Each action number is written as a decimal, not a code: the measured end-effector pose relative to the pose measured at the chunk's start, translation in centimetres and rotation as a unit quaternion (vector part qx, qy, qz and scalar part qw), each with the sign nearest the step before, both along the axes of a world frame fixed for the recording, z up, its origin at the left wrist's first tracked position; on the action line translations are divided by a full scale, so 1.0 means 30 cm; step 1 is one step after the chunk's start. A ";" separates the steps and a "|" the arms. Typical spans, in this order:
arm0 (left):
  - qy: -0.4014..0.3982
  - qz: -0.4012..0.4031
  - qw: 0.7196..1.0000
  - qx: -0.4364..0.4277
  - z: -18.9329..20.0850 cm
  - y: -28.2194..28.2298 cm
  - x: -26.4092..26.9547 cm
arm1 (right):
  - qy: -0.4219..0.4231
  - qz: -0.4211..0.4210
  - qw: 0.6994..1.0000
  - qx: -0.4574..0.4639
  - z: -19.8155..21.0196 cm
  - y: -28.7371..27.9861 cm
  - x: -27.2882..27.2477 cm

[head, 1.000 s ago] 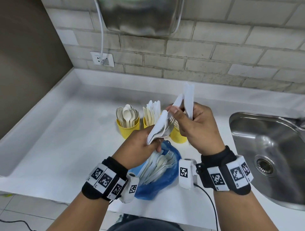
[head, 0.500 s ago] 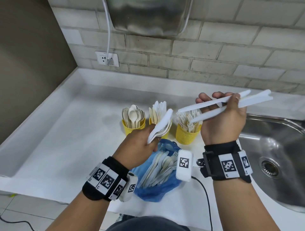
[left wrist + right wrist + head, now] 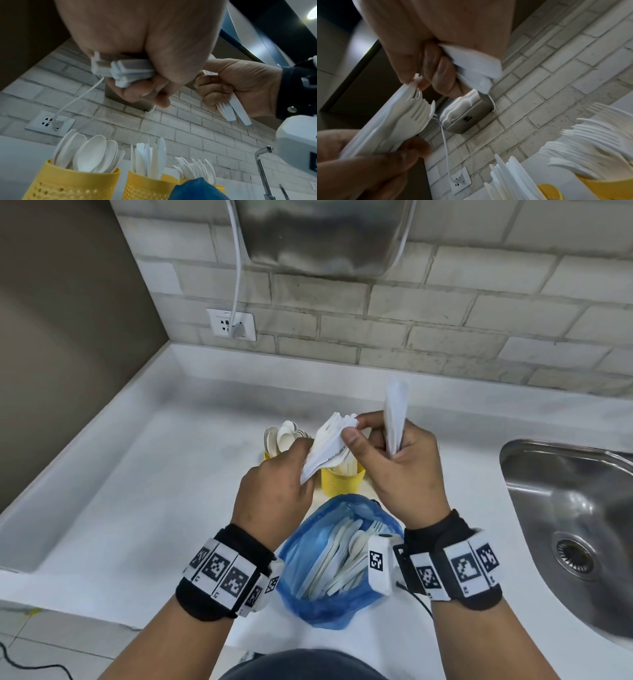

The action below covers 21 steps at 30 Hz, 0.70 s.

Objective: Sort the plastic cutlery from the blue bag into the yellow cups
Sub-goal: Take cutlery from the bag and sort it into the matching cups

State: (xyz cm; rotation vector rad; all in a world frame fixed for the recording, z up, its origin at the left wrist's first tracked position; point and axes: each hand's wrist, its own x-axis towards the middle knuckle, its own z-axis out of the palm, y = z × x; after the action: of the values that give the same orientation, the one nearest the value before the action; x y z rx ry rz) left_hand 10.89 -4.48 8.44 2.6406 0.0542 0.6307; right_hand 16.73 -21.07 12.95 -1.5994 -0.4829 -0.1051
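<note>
A white countertop (image 3: 113,491) runs into a corner where a pale brick wall (image 3: 445,313) meets a brown side panel (image 3: 61,337). On the brick, a wall socket (image 3: 231,325) takes a white cable from a steel box (image 3: 322,234) mounted higher up. A steel sink (image 3: 575,529) is sunk into the counter to the right of the blue bag (image 3: 337,570), which lies open near the counter's front edge with white cutlery inside. Behind the bag stand the yellow cups (image 3: 73,185), holding spoons, knives and forks in turn. Above the bag, the left hand (image 3: 274,498) grips a bundle of forks (image 3: 399,119); the right hand (image 3: 400,470) clasps what look like knives (image 3: 395,412), blurred, while its thumb and forefinger pinch the bundle's tips.
</note>
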 end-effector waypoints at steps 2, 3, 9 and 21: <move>0.003 0.007 1.000 0.007 -0.002 0.009 0.003 | -0.004 -0.003 1.000 0.003 0.000 0.011 0.002; 0.007 0.010 1.000 0.009 -0.002 0.013 0.004 | -0.003 -0.002 1.000 0.015 -0.001 0.012 0.006; 0.013 0.030 0.999 0.022 -0.002 0.033 0.021 | 0.048 0.001 0.991 0.125 -0.023 0.018 0.024; 0.013 0.045 0.999 0.004 -0.024 0.033 0.038 | 0.016 -0.042 0.998 0.036 -0.023 0.035 0.019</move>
State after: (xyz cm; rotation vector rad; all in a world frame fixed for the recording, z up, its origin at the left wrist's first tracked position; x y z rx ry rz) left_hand 12.03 -3.49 7.72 2.6663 0.1798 0.6279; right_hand 17.30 -20.01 12.26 -1.5494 -0.3819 -0.1581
